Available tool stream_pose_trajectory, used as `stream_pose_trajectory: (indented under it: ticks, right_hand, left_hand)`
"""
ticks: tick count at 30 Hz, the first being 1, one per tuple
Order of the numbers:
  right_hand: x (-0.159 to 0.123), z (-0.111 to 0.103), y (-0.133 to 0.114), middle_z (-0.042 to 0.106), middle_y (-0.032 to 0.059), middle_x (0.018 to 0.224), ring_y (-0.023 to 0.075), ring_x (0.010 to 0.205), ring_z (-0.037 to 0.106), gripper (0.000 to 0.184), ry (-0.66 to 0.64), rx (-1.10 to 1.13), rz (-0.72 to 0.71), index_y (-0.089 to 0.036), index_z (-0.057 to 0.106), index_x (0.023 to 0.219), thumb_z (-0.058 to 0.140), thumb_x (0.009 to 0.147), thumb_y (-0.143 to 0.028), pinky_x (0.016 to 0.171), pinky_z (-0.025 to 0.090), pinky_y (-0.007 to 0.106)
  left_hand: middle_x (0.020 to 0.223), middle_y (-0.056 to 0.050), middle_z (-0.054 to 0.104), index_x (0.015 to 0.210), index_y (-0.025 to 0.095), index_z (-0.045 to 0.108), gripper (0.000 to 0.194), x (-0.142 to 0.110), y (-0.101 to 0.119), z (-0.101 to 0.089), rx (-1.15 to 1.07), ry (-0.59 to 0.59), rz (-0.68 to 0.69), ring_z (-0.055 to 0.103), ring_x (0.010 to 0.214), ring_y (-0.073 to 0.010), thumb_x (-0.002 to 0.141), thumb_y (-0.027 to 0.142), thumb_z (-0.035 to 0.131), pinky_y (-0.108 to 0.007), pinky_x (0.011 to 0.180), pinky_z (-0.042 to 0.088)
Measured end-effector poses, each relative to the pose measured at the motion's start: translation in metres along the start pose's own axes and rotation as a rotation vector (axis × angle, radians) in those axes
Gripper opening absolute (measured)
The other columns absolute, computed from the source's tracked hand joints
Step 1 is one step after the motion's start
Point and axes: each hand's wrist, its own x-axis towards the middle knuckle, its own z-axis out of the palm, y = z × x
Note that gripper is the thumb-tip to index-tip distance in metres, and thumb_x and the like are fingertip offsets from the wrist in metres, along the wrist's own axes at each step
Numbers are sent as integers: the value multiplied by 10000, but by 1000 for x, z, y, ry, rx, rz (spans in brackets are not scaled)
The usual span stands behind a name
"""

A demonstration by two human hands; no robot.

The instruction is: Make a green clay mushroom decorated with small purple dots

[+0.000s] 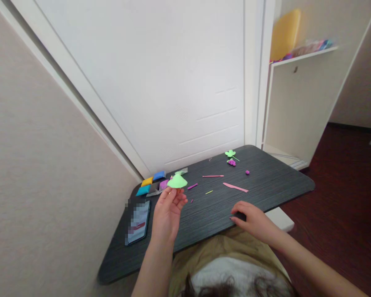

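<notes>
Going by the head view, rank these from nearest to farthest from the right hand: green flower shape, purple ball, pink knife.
From the right hand:
1. Pink knife: just beyond the fingers, slightly left.
2. Purple ball: past the knife, toward its handle end.
3. Green flower shape: near the far edge of the table.

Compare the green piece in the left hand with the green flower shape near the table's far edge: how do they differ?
The green piece has a smooth, fan-like outline; the green flower shape has rounded lobes.
The green piece is held up in the left hand; the flower shape lies on the dark table.
Both are a similar light green.
</notes>
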Motion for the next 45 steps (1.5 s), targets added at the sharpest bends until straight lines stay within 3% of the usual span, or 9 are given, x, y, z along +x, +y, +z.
stream_pose_trajectory:
  ticks: [5,15,24,29,36,40,45]
  right_hand:
    - [4,20,10,598,20,863,184,862,506,116,-8,-100,0,-208,588,812,548,720,-268,794,350,331]
    - [6,20,4,589,11,834,178,841,497,76,-21,-217,-10,-211,578,748,504,735,-224,744,332,320]
    - [15,12,2,592,26,804,173,813,530,81,-42,-180,-48,-198,566,730,486,737,-197,734,386,316]
    - [50,-21,-18,591,13,887,153,903,530,70,-66,-82,-122,-211,553,766,485,753,-201,833,395,307]
    - [120,-80,-84,576,10,956,158,921,541,122,163,48,-347,-213,584,786,587,693,-135,817,425,285]
    - [156,-80,-96,563,12,991,156,921,543,168,176,88,-420,-212,592,803,597,676,-102,821,437,277]
    - [195,-67,-86,559,21,1013,169,934,543,183,152,125,-459,-225,596,831,590,687,-112,788,473,289]
  left_hand:
    - [782,-3,624,893,169,565,160,2,-6,-9,-15,5,-18,586,651,-92,741,220,578,-226,614,485]
    - [787,3,610,877,167,549,119,-2,-8,-7,-36,-3,-31,580,653,-88,763,201,550,-223,612,483]
    - [776,-13,603,884,152,546,133,7,-8,-8,40,-50,-49,571,635,-87,762,204,546,-219,601,477]
    - [801,-31,606,923,148,559,166,27,1,1,116,-188,-71,567,649,-95,769,204,533,-227,603,472]
    - [787,-20,607,901,165,572,149,62,18,16,158,-283,-136,553,617,-101,755,181,550,-235,585,457]
    - [795,-20,607,880,175,579,132,84,23,18,164,-292,-207,544,644,-104,751,193,559,-236,603,453]
    - [740,-8,587,858,178,574,128,115,24,16,175,-296,-285,531,637,-104,731,185,583,-230,605,437]
